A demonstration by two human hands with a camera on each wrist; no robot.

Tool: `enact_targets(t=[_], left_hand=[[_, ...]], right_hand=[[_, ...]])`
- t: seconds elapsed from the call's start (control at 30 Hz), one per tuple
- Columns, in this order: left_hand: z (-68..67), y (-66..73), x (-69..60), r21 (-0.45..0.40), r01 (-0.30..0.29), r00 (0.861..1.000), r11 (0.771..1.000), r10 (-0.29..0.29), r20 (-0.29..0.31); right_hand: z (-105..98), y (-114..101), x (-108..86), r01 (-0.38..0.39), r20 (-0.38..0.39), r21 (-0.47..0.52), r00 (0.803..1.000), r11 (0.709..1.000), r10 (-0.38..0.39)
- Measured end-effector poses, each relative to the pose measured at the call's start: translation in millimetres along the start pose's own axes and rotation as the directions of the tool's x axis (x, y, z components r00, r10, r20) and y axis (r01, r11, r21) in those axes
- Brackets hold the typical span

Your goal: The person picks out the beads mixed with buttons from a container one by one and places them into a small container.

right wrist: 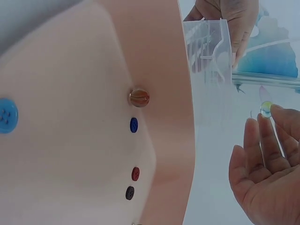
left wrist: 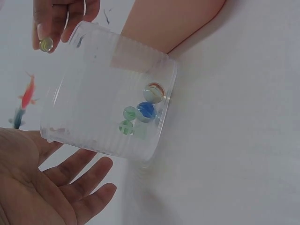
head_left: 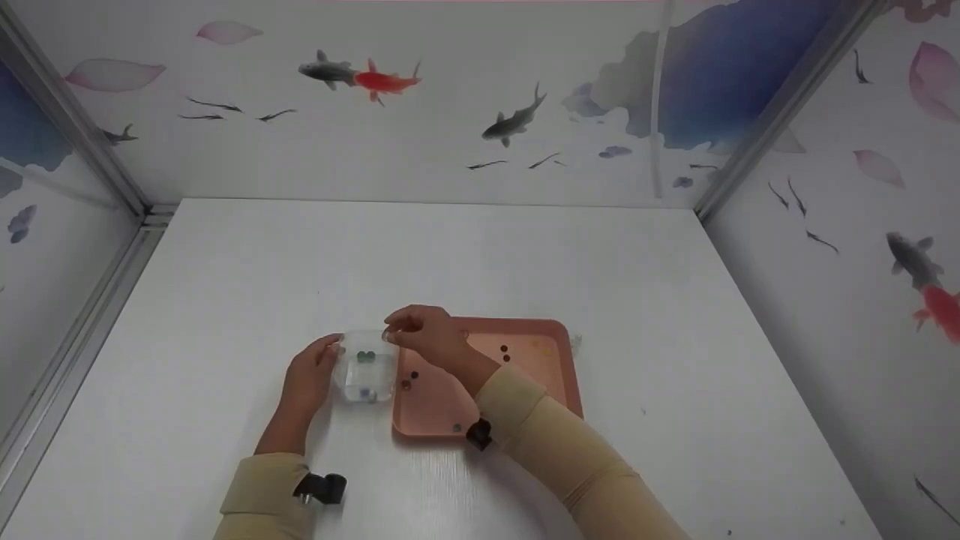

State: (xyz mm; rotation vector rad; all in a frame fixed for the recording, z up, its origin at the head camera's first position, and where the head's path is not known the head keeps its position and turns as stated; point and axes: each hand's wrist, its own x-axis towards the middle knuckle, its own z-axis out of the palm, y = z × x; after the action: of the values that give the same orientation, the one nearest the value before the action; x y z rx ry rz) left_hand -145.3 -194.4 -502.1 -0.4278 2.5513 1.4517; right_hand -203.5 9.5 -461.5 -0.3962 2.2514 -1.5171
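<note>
A clear plastic container [head_left: 349, 375] stands just left of a pink tray [head_left: 517, 323]. Inside it, the left wrist view shows two small green marbles [left wrist: 126, 127], a larger blue marble [left wrist: 146, 112] and a white-and-orange one [left wrist: 153, 93]. My left hand [head_left: 307, 379] rests against the container's left side, with fairly straight, spread fingers. Over the container's right rim, my right hand [head_left: 433, 335] pinches a clear marble with a yellow-green swirl [right wrist: 266, 109] between thumb and fingertip, outside the container.
The tray holds a brown-swirled marble [right wrist: 139, 98], a blue button [right wrist: 134, 125], a red button [right wrist: 135, 174], a black button [right wrist: 130, 192] and a light blue button [right wrist: 7, 115]. Patterned walls border the white table [head_left: 450, 255]. Small specks lie at its front right.
</note>
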Motion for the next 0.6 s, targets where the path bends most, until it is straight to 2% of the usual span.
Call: enact_targets(t=[0.13,0.4,0.6], left_hand=[[-0.1,1.2,-0.6,0.0,0.005,1.0,1.0,-0.005,0.002],[0.0,-0.7,0.8,-0.005,0.002,1.0,1.0,-0.002,0.009],[0.5,-1.3,1.6,-0.017,0.015,1.0,1.0,-0.014,0.016]], right_hand=[[2.6,-1.6,-0.4,0.005,0.02,-0.017,1.0,1.0,-0.004],[7.1,-0.4,-1.9,0.074,0.039,-0.079,0.997,0.994,-0.071],[11.6,-3.1,-2.9,0.091,0.049,-0.199,0.995,0.976,-0.082]])
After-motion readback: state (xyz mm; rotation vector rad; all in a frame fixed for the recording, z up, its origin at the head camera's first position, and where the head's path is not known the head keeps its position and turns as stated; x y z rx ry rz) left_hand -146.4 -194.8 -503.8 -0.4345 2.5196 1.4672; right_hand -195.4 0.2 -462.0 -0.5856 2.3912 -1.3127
